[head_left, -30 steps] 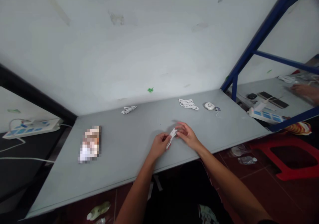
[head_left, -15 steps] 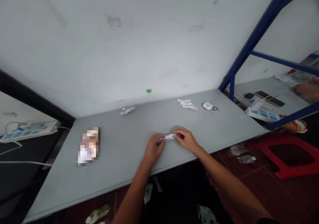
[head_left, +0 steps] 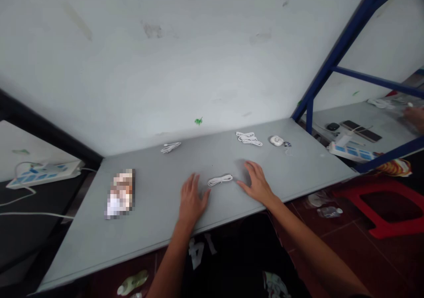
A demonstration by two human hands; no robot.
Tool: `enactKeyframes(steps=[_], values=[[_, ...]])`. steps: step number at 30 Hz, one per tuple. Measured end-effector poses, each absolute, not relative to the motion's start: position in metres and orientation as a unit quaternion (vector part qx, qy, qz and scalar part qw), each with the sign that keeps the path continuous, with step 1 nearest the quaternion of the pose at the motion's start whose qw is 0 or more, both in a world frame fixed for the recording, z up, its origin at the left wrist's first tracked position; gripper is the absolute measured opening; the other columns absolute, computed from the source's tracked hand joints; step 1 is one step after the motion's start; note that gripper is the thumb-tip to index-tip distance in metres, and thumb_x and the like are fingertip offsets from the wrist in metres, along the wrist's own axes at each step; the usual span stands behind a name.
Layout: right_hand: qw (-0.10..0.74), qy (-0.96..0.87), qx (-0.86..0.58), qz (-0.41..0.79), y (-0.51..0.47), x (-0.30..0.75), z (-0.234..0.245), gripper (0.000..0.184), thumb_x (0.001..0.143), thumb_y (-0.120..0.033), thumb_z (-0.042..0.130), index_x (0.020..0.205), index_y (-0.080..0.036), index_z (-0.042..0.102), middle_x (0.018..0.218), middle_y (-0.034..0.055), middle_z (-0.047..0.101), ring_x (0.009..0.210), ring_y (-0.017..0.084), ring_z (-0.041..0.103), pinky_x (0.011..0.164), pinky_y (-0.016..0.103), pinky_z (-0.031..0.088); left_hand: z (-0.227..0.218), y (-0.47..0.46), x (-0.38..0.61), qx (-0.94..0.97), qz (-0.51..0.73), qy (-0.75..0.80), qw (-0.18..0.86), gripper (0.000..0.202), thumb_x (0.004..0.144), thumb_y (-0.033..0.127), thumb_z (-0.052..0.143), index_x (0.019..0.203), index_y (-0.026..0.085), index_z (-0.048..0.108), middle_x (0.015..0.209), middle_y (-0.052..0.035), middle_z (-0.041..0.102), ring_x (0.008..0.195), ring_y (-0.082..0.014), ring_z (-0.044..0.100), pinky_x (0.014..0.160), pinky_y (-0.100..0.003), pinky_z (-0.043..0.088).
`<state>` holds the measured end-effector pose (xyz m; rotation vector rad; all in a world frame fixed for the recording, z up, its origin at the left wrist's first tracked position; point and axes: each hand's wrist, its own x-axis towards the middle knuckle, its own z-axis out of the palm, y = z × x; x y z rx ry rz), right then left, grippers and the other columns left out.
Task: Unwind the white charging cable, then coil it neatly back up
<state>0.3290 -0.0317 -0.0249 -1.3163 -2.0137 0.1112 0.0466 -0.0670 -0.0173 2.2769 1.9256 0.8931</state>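
A white cable (head_left: pixel 220 181), folded into a small bundle, lies on the grey table (head_left: pixel 159 200) between my two hands. To its left, my left hand (head_left: pixel 192 201) rests by the table with fingers apart, holding nothing. My right hand (head_left: pixel 256 183) is on the other side, its thumb and fingers spread and nothing in it. Neither hand touches the cable. Farther back lie a second white cable bundle (head_left: pixel 171 147) on the left and a larger white cable bundle (head_left: pixel 249 139) on the right.
A white earbud case (head_left: pixel 276 140) with a small charm sits at the back right. At left lies a blurred-out object (head_left: pixel 121 194). Blue frame bars (head_left: pixel 334 55) rise on the right, with a power strip (head_left: pixel 353 152) beyond. A red stool (head_left: pixel 380 209) stands on the floor.
Both hands have let go of the white cable bundle and moved apart, the left one leftward, the right one slightly rightward. The bundle now lies on the table.
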Motion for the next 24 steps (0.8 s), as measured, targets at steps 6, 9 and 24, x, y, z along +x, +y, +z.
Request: enactKeyframes(steps=[6, 9, 24], values=[[0.173, -0.83, -0.529, 0.049, -0.04, 0.353, -0.036, 0.074, 0.095, -0.06, 0.044, 0.153, -0.016, 0.033, 0.158, 0.0178, 0.033, 0.147, 0.036, 0.026, 0.117, 0.057, 0.027, -0.021, -0.085, 0.028, 0.749, 0.132, 0.649, -0.027, 0.069, 0.094, 0.054, 0.043, 0.15, 0.012, 0.039, 0.157, -0.0186, 0.035, 0.145, -0.0373, 0.03, 0.117, -0.059, 0.024], [0.155, -0.828, -0.537, 0.045, -0.041, 0.352, -0.038, 0.073, 0.096, -0.06, 0.041, 0.153, -0.016, 0.034, 0.159, 0.0169, 0.031, 0.149, 0.034, 0.024, 0.118, 0.056, 0.025, -0.021, -0.085, 0.03, 0.756, 0.091, 0.648, -0.028, 0.067, 0.095, 0.053, 0.04, 0.15, 0.014, 0.041, 0.157, -0.0165, 0.036, 0.145, -0.0367, 0.031, 0.117, -0.06, 0.022], [0.167, -0.816, -0.55, 0.064, -0.042, 0.35, -0.033, 0.072, 0.095, -0.062, 0.043, 0.149, -0.014, 0.042, 0.156, 0.0173, 0.036, 0.148, 0.034, 0.027, 0.118, 0.055, 0.026, -0.018, -0.086, 0.032, 0.746, 0.1, 0.658, -0.025, 0.066, 0.095, 0.053, 0.04, 0.148, 0.014, 0.044, 0.157, -0.0154, 0.036, 0.145, -0.0353, 0.032, 0.118, -0.057, 0.023]])
